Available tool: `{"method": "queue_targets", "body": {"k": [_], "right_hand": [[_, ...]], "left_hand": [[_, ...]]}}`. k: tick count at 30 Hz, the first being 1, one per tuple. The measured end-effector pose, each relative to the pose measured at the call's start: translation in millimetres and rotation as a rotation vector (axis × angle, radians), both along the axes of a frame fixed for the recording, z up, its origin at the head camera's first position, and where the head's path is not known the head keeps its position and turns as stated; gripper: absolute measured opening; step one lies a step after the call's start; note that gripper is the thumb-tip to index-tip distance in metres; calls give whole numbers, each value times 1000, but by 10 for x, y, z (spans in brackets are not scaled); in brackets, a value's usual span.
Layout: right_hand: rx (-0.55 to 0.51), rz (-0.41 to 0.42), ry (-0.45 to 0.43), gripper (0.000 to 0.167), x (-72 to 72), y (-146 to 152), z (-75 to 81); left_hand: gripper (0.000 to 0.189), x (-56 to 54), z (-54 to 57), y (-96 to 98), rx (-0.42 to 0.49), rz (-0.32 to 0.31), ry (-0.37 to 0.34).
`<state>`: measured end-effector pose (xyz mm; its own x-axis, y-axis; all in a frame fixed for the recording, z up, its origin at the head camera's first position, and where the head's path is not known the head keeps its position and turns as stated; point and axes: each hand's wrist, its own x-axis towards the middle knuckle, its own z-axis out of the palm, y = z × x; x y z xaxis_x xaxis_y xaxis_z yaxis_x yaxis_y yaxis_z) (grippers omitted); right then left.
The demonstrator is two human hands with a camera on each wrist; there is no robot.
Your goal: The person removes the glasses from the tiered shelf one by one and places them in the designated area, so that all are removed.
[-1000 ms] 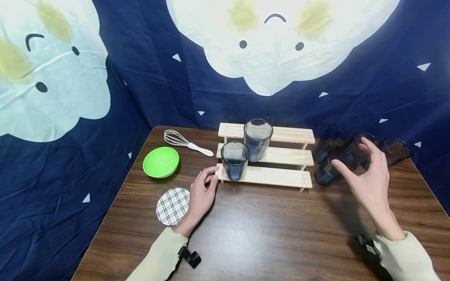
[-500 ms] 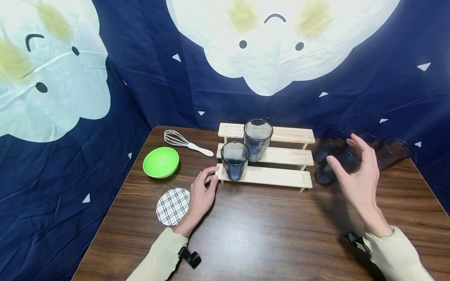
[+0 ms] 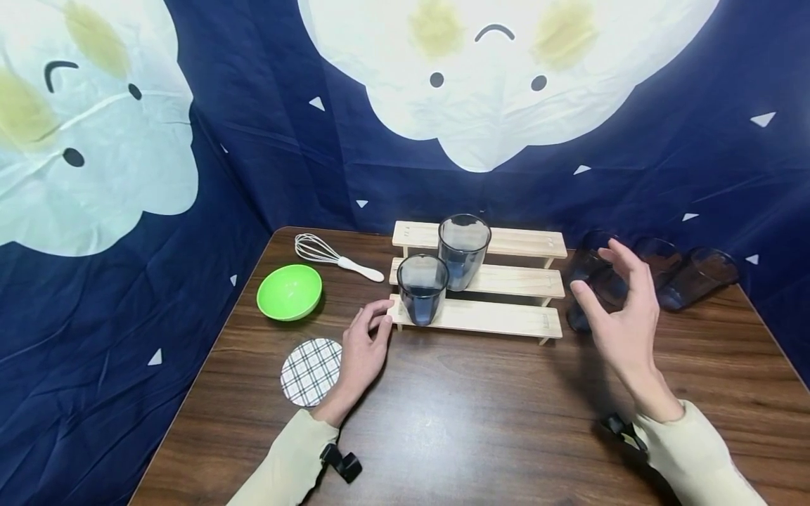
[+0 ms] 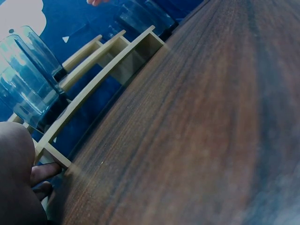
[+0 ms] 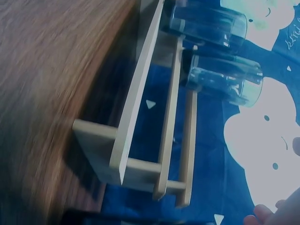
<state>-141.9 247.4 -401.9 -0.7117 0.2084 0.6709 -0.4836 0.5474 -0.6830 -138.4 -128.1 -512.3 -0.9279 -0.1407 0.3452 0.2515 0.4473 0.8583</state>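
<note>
The left hand (image 3: 365, 348) rests at the left end of a three-step wooden rack (image 3: 493, 320), fingertips touching the end of its lowest step. A smoky blue-grey glass (image 3: 422, 292) stands on that step, close to these fingers. Another glass (image 3: 465, 253) stands behind it on the middle step. Off the rack's right end, the right hand (image 3: 623, 323) is raised, thumb and fingers spread in a wide curve with nothing between them. It overlaps a group of dark glasses in the head view, among them one glass (image 3: 699, 277) at the far right; others are partly hidden behind the hand.
On the left of the brown table (image 3: 455, 414) sit a green bowl (image 3: 289, 292), a white whisk (image 3: 338, 258) and a round checked coaster (image 3: 310, 372), partly covered by the left forearm. A dark blue cloth (image 3: 272, 140) with white clouds hangs behind and left of the table.
The right hand has moved left over the dark glasses, toward the rack, its fingers still spread. The left hand, the rack and its two glasses have stayed put.
</note>
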Motion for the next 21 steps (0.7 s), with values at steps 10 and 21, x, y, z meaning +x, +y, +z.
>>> {"method": "queue_targets", "body": {"k": [10, 21], "right_hand": [[-82, 126, -22, 74, -24, -188, 8], [-166, 266, -90, 72, 12, -491, 9]], "left_hand": [[25, -5, 24, -2, -2, 1, -27], [25, -8, 24, 7, -8, 0, -36]]}}
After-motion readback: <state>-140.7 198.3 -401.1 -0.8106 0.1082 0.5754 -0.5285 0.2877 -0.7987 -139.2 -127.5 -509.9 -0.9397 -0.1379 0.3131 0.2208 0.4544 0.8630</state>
